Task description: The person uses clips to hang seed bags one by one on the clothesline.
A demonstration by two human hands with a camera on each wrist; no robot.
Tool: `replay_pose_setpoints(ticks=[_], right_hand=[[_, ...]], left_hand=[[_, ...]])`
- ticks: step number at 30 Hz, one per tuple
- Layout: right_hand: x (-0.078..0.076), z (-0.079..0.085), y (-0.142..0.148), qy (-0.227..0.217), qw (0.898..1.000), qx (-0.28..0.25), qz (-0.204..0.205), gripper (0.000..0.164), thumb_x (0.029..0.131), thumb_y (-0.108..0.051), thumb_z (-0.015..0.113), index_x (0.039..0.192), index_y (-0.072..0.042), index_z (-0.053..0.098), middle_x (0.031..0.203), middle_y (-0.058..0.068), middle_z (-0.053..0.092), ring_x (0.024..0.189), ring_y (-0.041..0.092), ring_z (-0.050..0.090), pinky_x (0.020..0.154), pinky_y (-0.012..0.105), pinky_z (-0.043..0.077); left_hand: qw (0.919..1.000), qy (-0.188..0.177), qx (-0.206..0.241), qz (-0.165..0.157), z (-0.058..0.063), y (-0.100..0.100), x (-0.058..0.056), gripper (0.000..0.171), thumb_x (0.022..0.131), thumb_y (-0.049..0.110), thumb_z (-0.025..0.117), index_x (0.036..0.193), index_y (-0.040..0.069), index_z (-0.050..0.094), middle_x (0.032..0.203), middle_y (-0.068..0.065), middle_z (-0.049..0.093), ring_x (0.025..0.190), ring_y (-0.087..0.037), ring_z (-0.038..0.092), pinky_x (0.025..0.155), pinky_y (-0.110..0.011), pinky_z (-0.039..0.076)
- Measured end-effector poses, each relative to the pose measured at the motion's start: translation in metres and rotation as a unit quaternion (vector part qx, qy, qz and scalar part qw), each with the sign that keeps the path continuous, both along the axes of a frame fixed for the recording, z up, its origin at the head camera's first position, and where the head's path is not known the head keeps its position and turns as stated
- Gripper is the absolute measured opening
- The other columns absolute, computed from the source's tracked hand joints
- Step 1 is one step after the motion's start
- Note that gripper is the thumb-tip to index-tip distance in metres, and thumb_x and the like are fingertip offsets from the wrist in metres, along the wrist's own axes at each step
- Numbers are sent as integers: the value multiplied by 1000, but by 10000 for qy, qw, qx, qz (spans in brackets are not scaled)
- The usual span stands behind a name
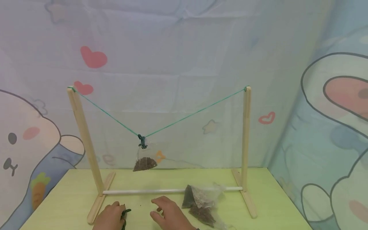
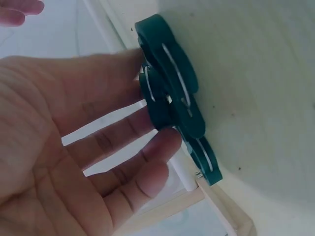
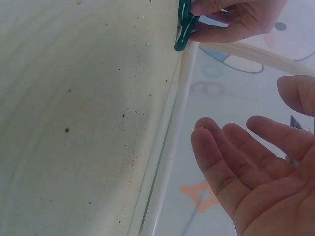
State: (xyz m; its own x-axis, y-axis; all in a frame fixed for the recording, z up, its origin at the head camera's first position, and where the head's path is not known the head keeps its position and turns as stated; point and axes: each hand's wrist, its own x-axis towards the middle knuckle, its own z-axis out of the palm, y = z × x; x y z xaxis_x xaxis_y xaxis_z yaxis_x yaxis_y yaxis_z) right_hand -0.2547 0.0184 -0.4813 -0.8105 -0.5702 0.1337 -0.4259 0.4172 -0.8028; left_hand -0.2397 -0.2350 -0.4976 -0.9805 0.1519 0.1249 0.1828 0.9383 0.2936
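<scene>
1. Left hand (image 1: 110,217): bare. Back visible in the head view; palm side visible in the left wrist view.
2. Left palm (image 2: 29,167): marked by several creases, some running toward the finger bases.
3. Left fingers (image 2: 142,187): rounded tips; transverse creases at the joints.
4. Right hand (image 1: 171,214): bare. Back visible in the head view; palm side visible in the right wrist view.
5. Right fingers (image 3: 226,182): slightly tapered, with rounded tips and creased joints.
6. Dark band (image 1: 197,228): located at the right wrist. Only a small section visible; type cannot be determined.
</scene>
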Motion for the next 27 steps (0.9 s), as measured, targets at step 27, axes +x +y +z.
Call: replay_pose_setpoints(ticks=[27], right_hand=[[-13, -1, 20, 236, 9867, -1580, -290, 37, 109, -23, 57, 136, 2, 63, 123, 25, 69, 97, 27, 74, 79, 29, 60]], left_hand=[[9681, 1582, 1937, -158, 47, 63, 13, 33, 78, -7, 85, 105, 10, 78, 79, 13, 60, 71, -3, 61, 63, -23, 51]])
